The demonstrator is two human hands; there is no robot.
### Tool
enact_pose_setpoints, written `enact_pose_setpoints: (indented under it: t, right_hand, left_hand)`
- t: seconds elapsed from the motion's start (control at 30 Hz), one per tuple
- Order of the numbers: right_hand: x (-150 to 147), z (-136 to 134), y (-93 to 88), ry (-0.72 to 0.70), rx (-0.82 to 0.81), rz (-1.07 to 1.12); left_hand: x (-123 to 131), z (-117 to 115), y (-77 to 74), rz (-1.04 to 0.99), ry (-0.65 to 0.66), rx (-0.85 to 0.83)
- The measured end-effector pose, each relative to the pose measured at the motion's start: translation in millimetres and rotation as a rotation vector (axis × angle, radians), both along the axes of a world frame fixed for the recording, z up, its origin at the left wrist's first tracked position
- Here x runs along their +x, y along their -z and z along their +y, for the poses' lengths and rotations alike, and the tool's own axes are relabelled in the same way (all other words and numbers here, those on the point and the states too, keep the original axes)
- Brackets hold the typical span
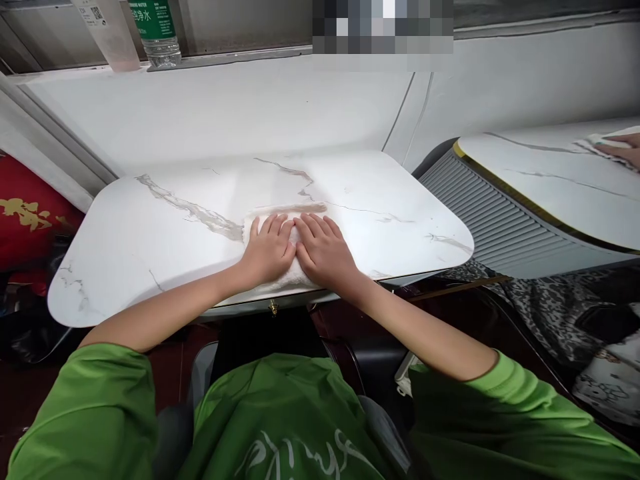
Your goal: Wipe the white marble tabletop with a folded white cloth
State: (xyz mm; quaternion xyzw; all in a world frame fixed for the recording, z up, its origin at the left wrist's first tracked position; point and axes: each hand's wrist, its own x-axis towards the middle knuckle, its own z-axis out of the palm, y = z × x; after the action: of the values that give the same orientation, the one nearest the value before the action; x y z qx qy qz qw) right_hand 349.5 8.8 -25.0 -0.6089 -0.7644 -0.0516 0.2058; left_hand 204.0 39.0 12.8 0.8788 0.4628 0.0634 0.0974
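A pale, fuzzy cloth (pixel 250 230) lies spread on a white marble-patterned table (pixel 200 193), near its front edge. My left hand (pixel 270 248) rests flat on the cloth with its fingers spread a little. Beside it, my right hand (pixel 324 250) also lies flat on the cloth, fingers pointing toward the wall. The two thumbs come close together over the middle of the cloth. Part of the cloth is hidden beneath both palms.
Two bottles, one clear with a green label (pixel 163 50) and one frosted (pixel 113 40), stand on the ledge behind. At the right is a second marble-patterned table (pixel 560 180), where another person's hand (pixel 627 147) touches a cloth. A small gold knob (pixel 273 306) sticks out under the front edge.
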Motion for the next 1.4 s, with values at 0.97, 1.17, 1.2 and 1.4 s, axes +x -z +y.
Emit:
enact_pose_setpoints:
  t: [0.97, 1.17, 1.2, 1.4]
  right_hand:
    - [1, 229, 9.0, -0.022, -0.026, 0.014]
    - [6, 257, 13.2, -0.071, 0.000, 0.075]
    - [7, 259, 13.3, -0.069, -0.002, 0.075]
    - [7, 263, 13.6, -0.064, -0.002, 0.056]
  left_hand:
    - [0, 204, 14.6, -0.150, -0.114, 0.084]
    - [3, 224, 15.2, -0.175, -0.147, 0.082]
    - [4, 226, 15.0, -0.174, -0.154, 0.079]
    - [5, 229, 14.3, -0.162, -0.159, 0.081]
